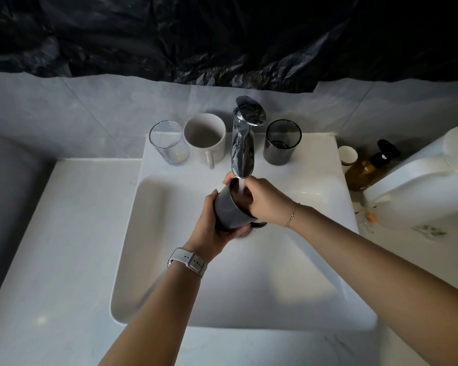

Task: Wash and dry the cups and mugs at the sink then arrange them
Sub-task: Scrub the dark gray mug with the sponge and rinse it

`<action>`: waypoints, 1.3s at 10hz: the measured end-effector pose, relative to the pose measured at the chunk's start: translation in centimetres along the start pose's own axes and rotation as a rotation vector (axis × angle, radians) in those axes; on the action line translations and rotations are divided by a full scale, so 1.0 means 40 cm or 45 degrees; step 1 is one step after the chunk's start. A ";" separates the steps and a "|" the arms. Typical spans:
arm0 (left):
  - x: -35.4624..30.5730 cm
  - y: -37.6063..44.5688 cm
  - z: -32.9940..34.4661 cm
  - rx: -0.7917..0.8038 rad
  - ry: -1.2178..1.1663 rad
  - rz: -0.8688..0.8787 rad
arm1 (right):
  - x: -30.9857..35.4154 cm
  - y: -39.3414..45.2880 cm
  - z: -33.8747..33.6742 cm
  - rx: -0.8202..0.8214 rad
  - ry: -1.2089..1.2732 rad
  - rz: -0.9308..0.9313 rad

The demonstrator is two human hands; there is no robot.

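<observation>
Sitting in the left grip (209,228), dark cup (229,211) — right fingers (249,192) inside.

Right hand's (266,200) fingertips hidden inside the dark cup (229,211).

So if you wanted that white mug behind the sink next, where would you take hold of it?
Probably by the handle. The white mug stands upright on the ledge left of the tap, and its handle points forward toward the basin, so a hand coming from the front meets it first. A clear glass stands close on its left, so gripping round the body from that side looks cramped.
</observation>
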State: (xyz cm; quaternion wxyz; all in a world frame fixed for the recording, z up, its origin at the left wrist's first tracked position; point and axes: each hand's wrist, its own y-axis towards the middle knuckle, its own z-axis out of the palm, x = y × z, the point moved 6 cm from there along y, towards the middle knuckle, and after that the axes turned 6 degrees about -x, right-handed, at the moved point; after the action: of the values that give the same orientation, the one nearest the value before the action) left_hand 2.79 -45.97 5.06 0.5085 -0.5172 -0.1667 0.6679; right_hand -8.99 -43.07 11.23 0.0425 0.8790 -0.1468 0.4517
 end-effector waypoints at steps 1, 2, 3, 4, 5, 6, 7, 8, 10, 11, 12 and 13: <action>-0.022 0.006 -0.026 -0.101 0.099 0.020 | -0.011 -0.024 0.020 -0.077 0.064 -0.018; -0.025 0.014 -0.037 -0.177 0.097 0.014 | -0.029 -0.058 0.011 -0.376 0.311 0.030; -0.020 0.018 -0.035 -0.208 0.096 0.015 | -0.034 -0.066 -0.007 -0.464 0.368 0.117; -0.008 0.018 -0.010 -0.123 0.214 0.003 | -0.032 -0.035 0.021 -0.030 -0.025 0.113; -0.007 0.013 0.009 -0.055 0.275 0.004 | -0.028 -0.022 0.020 0.103 -0.172 0.153; -0.026 0.019 0.010 -0.080 0.329 0.099 | -0.044 -0.023 0.022 0.140 -0.108 0.364; -0.037 0.019 0.012 -0.134 0.445 0.224 | -0.059 -0.046 0.049 0.164 0.522 0.640; -0.033 0.010 0.018 -0.155 0.518 0.244 | -0.086 -0.041 0.068 0.105 0.606 0.709; -0.034 0.011 -0.001 -0.140 0.525 0.145 | -0.088 -0.057 0.072 0.042 0.461 0.558; -0.042 0.005 -0.012 -0.167 0.478 0.147 | -0.102 -0.061 0.046 0.187 0.191 0.369; -0.056 -0.007 -0.023 -0.224 0.537 0.243 | -0.125 -0.083 0.012 0.117 0.278 0.310; -0.079 -0.026 -0.034 -0.265 0.644 0.393 | -0.151 -0.136 -0.033 -0.095 0.476 0.504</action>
State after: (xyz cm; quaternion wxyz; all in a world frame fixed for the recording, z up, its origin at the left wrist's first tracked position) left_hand 4.33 -48.62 6.90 0.3707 -0.7353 -0.0219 0.5669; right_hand -11.73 -36.27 7.45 0.0120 0.7325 -0.3217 0.5998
